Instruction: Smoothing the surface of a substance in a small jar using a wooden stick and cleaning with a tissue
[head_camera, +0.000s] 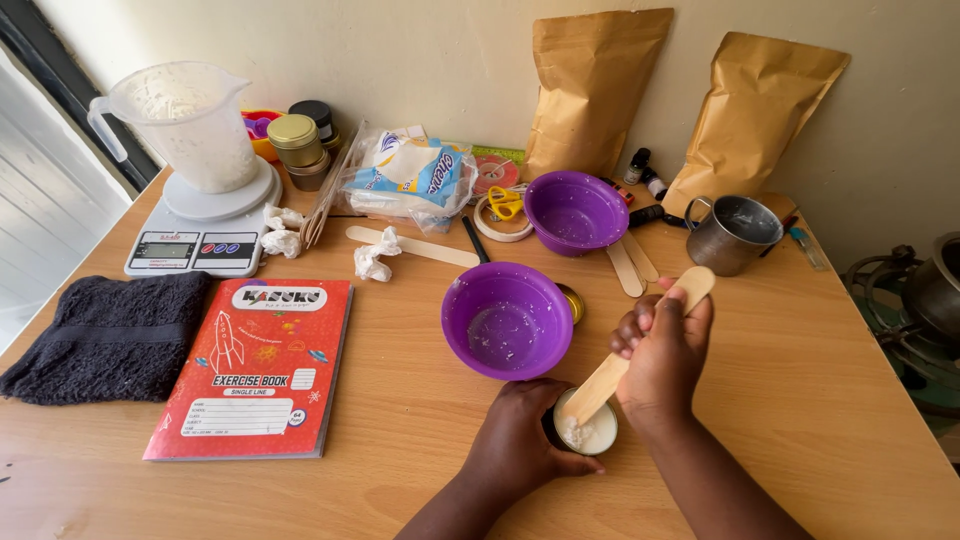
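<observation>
Left hand (520, 440) wraps a small tin (587, 428) of pale wax at the table's (420, 420) near edge. Right hand (665, 350) pinches a flat wooden stick (640, 345) mid-length — light, stiff, its tip in the soft, probably slippery wax. Beyond sits a purple bowl (507, 320).

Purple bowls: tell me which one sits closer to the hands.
The front purple bowl, just above the left hand and beside the right hand. The other purple bowl sits farther back, near the paper bags.
</observation>
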